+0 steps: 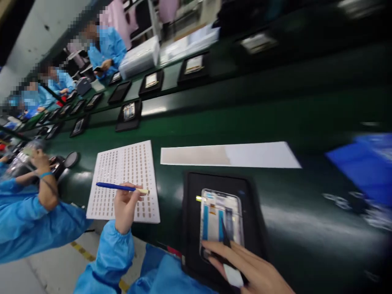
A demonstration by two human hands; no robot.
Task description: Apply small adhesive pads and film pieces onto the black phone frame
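My left hand [126, 206] is closed around a slim blue pen-like stick [112, 186] with a pale yellowish tip. It hovers over or rests on a white sheet [105, 179] covered in rows of small brownish pieces; contact is unclear. My right hand [245, 261] grips dark tweezers [226, 234], whose points are over an opened phone body [211, 210] with blue strips inside. A white patch [233, 276] shows by the tweezers' handle. The phone lies in a black tray [192, 188], and a small yellow tab [199, 199] sticks out at its upper left edge.
A long white strip [196, 156] lies beyond the tray. Blue sheets [364, 163] and blurred clear pieces [339, 201] are at right. Several black trays with phones line the green bench [190, 122]. A co-worker's arm [39, 212] is close on my left; others sit farther off.
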